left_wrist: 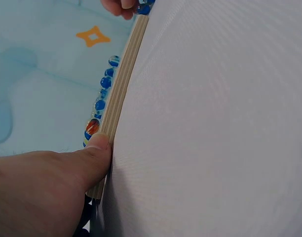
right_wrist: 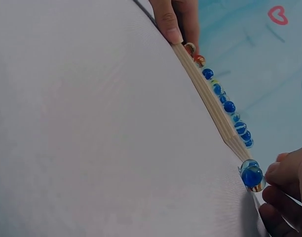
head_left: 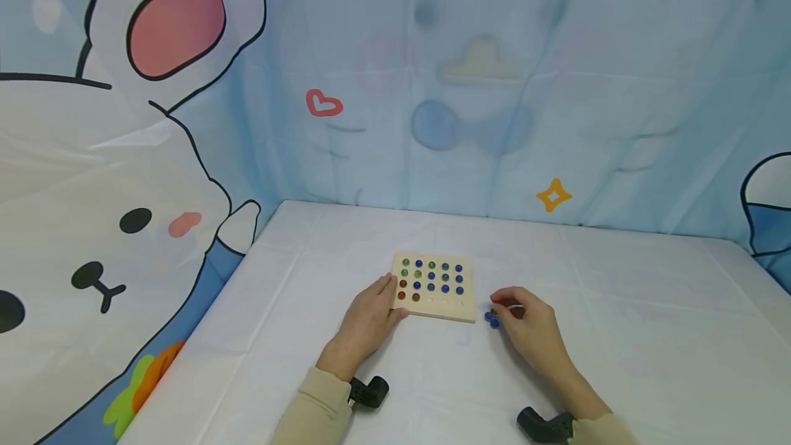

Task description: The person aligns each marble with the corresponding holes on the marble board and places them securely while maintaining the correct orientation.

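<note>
A pale wooden board (head_left: pixel 441 308) lies on the white table, with rows of glass marbles seated in its hollows, mostly blue, some green and reddish-brown at the left. Bare hollows show at its front right. My left hand (head_left: pixel 369 319) holds the board's left end, thumb (left_wrist: pixel 98 141) against the front edge and fingers along the left side. Just right of the board, my right hand (head_left: pixel 530 327) has thumb and index finger pinched at a brownish marble (right_wrist: pixel 258 187). Blue marbles (right_wrist: pixel 251 176) sit close beside it, partly covering it in the right wrist view.
The white tabletop (head_left: pixel 649 335) stretches around the board. Behind it hangs a light blue printed curtain (head_left: pixel 383 177), with a cartoon animal (head_left: pixel 93 177) on the left side. Black wrist devices (head_left: pixel 371 392) are worn on both arms.
</note>
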The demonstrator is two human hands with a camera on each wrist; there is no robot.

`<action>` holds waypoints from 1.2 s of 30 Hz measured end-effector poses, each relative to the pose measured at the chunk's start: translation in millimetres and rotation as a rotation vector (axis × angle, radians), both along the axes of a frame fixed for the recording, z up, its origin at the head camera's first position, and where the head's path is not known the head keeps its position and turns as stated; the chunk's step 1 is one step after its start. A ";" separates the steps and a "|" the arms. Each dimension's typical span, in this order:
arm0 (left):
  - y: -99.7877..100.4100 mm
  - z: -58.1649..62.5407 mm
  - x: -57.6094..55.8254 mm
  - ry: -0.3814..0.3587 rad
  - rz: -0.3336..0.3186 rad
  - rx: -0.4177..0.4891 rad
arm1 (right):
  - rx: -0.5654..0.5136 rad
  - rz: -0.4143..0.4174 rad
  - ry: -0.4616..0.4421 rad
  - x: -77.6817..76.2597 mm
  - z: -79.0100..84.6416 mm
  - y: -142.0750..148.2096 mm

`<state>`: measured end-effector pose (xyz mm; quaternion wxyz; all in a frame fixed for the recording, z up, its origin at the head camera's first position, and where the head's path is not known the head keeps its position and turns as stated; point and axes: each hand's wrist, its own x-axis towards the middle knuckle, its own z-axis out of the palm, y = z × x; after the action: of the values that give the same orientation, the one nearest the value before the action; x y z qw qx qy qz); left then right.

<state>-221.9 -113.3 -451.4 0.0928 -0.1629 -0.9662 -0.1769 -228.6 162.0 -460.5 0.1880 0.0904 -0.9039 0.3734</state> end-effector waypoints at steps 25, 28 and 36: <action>-1.3 0.9 -0.7 -0.017 -0.005 0.025 | 0.030 0.005 -0.062 -0.1 -5.6 3.1; -1.5 1.2 -0.6 -0.019 -0.004 0.025 | 0.029 0.009 -0.067 0.0 -5.7 3.3; -0.6 0.5 -0.1 -0.015 -0.004 0.021 | 0.004 -0.009 -0.092 0.0 -4.9 5.7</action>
<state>-222.0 -113.9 -451.0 0.0867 -0.1627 -0.9646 -0.1883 -228.6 167.8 -465.4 0.1474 0.0695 -0.9128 0.3746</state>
